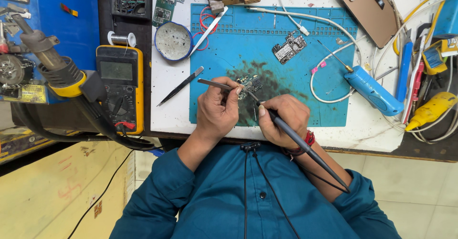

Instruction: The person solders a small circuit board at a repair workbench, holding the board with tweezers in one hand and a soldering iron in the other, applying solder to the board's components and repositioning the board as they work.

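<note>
A small circuit board (250,84) lies on the scorched middle of a blue work mat (229,43). My left hand (217,111) grips metal tweezers (214,83) whose tips rest on the board. My right hand (282,119) holds a slim dark soldering iron (296,141) like a pen, its tip touching the board's near edge; its cable runs back over my right sleeve. Both hands sit close together at the mat's near edge.
A second circuit board (289,48) lies farther up the mat. Spare tweezers (180,86), a round tin (173,41), a yellow multimeter (120,87) and a hot-air wand (57,69) are at left. A blue tool (374,91), white cables, a phone (367,10) at right.
</note>
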